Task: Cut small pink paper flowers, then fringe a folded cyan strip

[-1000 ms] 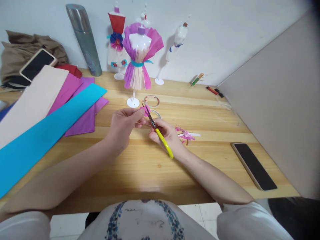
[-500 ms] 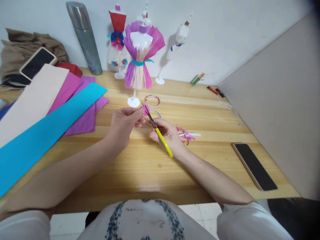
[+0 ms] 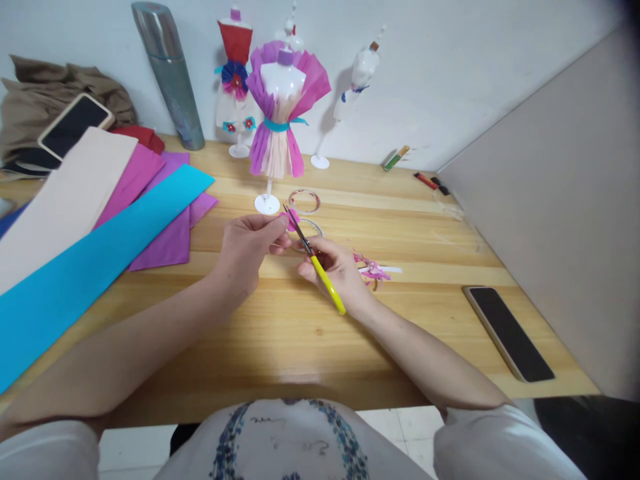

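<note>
Between the thumb and fingers of my left hand [image 3: 255,243] is a small piece of pink paper [image 3: 293,219]. My right hand [image 3: 334,270] grips a pair of scissors with yellow handles [image 3: 327,285]. The blades reach up and left across the pink paper, close to my left fingertips. Two tape rolls lie behind my hands: one tape roll [image 3: 319,202] is in plain sight, the nearer one [image 3: 317,228] is partly hidden by the scissors and fingers. A small mannequin in a pink, purple and cream paper dress [image 3: 280,127] stands just beyond.
Pink paper scraps [image 3: 374,270] lie right of my right hand. A blue paper strip [image 3: 100,247] tops folded sheets at left. A phone [image 3: 510,333] rests at right. Along the wall stand a flask [image 3: 175,87], a red-topped mannequin [image 3: 236,43] and a white mannequin [image 3: 364,70].
Almost nothing differs. Both hands, the scissors and the pink paper stay in nearly the same place.
</note>
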`<state>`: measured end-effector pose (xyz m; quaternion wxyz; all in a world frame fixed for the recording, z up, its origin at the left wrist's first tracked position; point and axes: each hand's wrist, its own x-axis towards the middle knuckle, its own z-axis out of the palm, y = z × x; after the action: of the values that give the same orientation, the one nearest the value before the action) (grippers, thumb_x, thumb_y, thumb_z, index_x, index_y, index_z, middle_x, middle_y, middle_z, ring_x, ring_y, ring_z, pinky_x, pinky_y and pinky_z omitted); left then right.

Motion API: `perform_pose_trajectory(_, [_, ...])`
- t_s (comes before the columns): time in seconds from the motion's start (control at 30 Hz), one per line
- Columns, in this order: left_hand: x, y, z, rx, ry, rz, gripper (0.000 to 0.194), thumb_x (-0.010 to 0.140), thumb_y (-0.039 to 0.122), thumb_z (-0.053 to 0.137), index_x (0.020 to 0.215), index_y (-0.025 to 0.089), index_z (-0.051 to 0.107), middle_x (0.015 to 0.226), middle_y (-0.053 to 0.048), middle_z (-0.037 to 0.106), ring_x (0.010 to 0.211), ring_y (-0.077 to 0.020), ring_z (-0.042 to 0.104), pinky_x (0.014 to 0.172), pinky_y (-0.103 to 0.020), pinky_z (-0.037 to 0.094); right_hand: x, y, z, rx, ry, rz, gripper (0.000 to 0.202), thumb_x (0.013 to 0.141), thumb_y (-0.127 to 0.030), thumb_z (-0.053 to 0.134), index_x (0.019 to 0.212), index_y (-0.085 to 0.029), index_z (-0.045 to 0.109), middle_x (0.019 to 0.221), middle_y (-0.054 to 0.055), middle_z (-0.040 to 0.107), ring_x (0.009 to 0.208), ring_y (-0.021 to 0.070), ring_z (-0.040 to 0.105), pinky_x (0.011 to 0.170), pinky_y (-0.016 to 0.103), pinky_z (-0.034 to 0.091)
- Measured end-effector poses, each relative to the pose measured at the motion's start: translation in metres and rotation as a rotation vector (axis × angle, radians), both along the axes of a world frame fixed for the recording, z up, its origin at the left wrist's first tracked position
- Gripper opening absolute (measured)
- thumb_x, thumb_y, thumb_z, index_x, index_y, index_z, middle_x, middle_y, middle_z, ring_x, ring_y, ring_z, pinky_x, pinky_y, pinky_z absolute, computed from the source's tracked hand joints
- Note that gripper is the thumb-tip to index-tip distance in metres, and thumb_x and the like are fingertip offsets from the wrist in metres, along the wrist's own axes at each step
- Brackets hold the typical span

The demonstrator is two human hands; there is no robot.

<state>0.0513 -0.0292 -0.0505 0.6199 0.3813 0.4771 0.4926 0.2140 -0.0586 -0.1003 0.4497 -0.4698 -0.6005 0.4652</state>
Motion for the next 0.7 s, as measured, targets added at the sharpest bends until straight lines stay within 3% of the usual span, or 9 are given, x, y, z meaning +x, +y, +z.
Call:
perform_pose_trajectory(0.47, [0.0011, 0.0005, 0.0, -0.049, -0.038, 0.007, 0.023, 0.073, 0.024, 0.078, 0.053, 0.016, 0.069, 0.056, -0.002, 0.066, 0.058, -0.0105, 0.06, 0.059, -0.022, 0.048, -0.0002, -0.0002, 0.001, 0.013, -0.001, -0.007, 0.047, 0.07, -0.056, 0.087, 0.095, -0.018, 0.079, 0.072, 0.0, 0.052, 0.067, 0.0154, 0.041, 0.061, 0.029, 0.036])
perform_pose_trajectory(0.7, [0.0014, -0.0012, -0.0038, -0.08, -0.134, -0.008, 0.023, 0.075, 0.024, 0.08, 0.057, 0.014, 0.071, 0.058, -0.002, 0.067, 0.058, -0.0103, 0.062, 0.06, -0.023, 0.048, -0.0012, 0.0007, -0.0018, 0.014, 0.009, -0.022, 0.046, 0.068, -0.061, 0.086, 0.085, -0.021, 0.072, 0.067, -0.003, 0.043, 0.065, 0.015, 0.038, 0.058, 0.028, 0.032])
